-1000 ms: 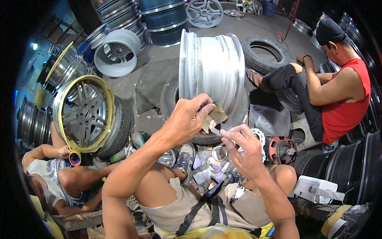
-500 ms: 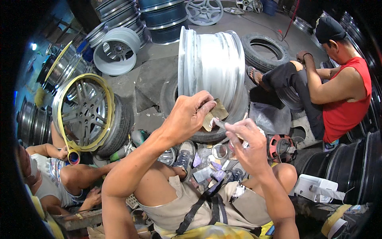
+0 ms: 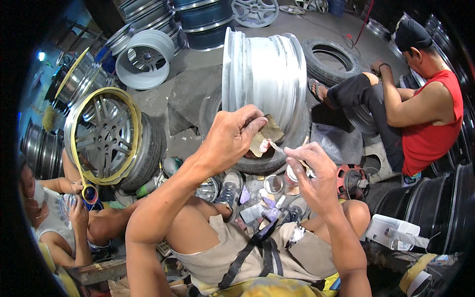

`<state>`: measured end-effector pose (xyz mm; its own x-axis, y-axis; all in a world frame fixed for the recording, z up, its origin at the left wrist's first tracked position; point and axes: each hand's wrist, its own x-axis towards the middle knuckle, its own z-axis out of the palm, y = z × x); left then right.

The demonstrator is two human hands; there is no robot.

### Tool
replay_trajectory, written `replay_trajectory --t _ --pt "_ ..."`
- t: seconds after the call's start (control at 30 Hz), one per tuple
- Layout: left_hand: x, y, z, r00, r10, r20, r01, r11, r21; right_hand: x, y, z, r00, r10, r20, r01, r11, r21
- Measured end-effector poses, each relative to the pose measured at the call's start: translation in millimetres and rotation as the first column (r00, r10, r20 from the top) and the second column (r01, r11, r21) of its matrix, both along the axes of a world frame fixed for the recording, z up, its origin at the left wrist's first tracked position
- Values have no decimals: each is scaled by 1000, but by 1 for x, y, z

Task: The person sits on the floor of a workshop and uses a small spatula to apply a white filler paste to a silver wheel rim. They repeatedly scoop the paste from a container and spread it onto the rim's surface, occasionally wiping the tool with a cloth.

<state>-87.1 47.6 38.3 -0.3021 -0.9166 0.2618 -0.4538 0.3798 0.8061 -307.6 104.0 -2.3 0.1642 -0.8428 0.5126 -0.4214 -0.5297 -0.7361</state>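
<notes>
While the left hand [image 3: 228,134] pinches a brown sheet [image 3: 271,129] bearing a pale dab [image 3: 264,145], the right hand [image 3: 315,164] grips what looks like a thin scraper [image 3: 279,149], largely hidden by fingers. Sheet and scraper are in front of the rim [image 3: 264,74], above clutter on the floor. Too hard a press could bend the sheet and spill the dab; a loose pinch could let the scraper slip.
</notes>
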Motion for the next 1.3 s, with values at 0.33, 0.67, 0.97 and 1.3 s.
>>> replay_trajectory --t 0.33,0.67,0.97,1.3 --pt "0 4 7 1000 -6 7 6 1000 9 0 1 -8 969 2 249 -68 965 255" --pt "-5 9 7 994 -14 -107 15 1000 9 6 10 -10 918 34 395 -263 797 543" --pt "-1 -1 0 870 -22 -492 238 893 382 9 0 -8 997 30 71 -16 984 -179" --pt "4 1 1 949 19 -314 57 971 231 1 4 -8 996 46 73 -38 992 -118"
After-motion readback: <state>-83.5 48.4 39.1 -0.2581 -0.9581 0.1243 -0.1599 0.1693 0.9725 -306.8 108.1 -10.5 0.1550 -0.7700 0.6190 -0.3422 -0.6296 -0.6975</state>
